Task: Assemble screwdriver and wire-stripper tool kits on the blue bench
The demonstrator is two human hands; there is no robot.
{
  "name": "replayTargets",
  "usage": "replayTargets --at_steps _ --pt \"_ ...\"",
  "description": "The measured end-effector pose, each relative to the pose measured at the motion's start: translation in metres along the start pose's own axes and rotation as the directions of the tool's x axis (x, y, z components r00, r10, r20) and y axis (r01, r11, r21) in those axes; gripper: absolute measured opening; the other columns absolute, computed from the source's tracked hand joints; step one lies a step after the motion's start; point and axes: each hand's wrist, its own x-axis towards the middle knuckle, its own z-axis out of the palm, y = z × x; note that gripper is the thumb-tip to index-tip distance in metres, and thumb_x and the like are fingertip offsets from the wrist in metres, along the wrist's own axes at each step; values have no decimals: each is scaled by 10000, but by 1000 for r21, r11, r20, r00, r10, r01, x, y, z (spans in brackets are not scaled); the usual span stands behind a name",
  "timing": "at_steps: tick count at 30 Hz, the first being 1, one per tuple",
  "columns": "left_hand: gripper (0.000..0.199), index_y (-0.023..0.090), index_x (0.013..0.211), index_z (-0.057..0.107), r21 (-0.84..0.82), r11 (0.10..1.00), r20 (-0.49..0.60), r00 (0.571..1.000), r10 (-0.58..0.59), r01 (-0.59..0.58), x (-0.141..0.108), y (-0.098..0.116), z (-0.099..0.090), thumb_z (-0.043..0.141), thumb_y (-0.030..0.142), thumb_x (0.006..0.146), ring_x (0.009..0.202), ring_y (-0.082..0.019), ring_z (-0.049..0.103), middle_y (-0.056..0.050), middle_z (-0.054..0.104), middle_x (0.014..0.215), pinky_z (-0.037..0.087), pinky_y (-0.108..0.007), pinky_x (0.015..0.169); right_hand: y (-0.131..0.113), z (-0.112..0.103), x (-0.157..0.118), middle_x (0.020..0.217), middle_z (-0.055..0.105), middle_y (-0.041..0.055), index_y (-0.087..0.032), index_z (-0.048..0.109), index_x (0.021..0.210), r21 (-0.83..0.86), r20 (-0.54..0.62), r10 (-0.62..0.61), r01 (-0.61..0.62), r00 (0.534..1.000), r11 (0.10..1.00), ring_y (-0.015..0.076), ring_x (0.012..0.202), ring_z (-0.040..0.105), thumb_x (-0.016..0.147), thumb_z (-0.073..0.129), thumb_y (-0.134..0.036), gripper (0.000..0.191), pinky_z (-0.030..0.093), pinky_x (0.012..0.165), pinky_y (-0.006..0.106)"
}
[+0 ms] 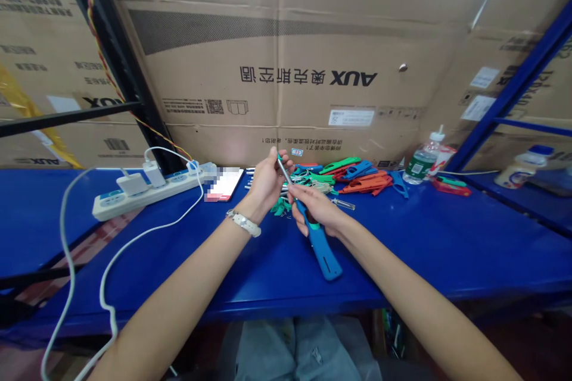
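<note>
A long-necked gas lighter (pixel 322 253) with a blue body and a metal tube is held in front of me, its body slanting down to the right. My right hand (pixel 315 205) wraps round it where body and tube meet. Around the far end of the tube, my left hand (pixel 267 181) is closed, with a small green piece showing between its fingers. Just behind both hands lies a pile of lighter parts: orange casings (pixel 369 183), blue casings (pixel 358 169), green casings (pixel 342 163) and metal tubes. Small green pieces (pixel 280 207) lie partly hidden beneath my hands.
On the left, a white power strip (pixel 147 193) carries plugs and a loose white cable (pixel 149 229). A phone-like white object (pixel 227 183) lies beside it. Bottles (pixel 422 161) stand at the right. Large cardboard (pixel 308 24) walls the back of the blue table (pixel 429 250).
</note>
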Motion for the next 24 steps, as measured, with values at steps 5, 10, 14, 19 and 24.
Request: replayTargets --at_steps 5,10,14,19,24 --pt "349 158 749 504 -89 996 -65 998 -8 2 6 -6 16 538 353 1036 407 -34 288 66 426 569 253 -172 398 0 -1 1 398 518 -88 -238 424 825 -27 -69 -27 25 997 999 139 296 526 894 580 -666 460 368 309 193" --pt "396 193 781 483 -59 995 -61 995 80 -84 20 -7 7 618 521 956 385 -49 194 98 318 532 160 -210 375 4 1 -6 404 531 -83 -238 413 821 -57 -31 -3 1 1000 998 136 294 527 910 569 -640 440 358 311 185" --pt "423 177 808 558 111 977 27 984 179 -181 40 11 -3 657 574 915 516 -79 468 30 508 620 386 -204 502 4 1 -11 415 538 -79 -238 420 818 -30 -20 22 -23 1000 999 135 290 514 911 565 -629 427 369 317 196" --pt "368 189 952 693 533 698 307 878 368 -479 36 27 -32 598 545 946 799 -164 623 -62 676 881 494 -281 722 -4 -15 -12 429 532 -68 -232 460 821 11 -211 17 -15 977 1000 147 307 523 906 591 -611 409 387 319 220" --pt "257 210 1088 739 673 20 735 666 -126 -740 3 7 -80 603 379 950 974 -247 602 -95 672 1020 475 -406 894 -11 -31 -4 452 514 -64 -227 482 820 60 -390 -15 41 921 997 141 321 500 962 558 -515 330 434 344 249"
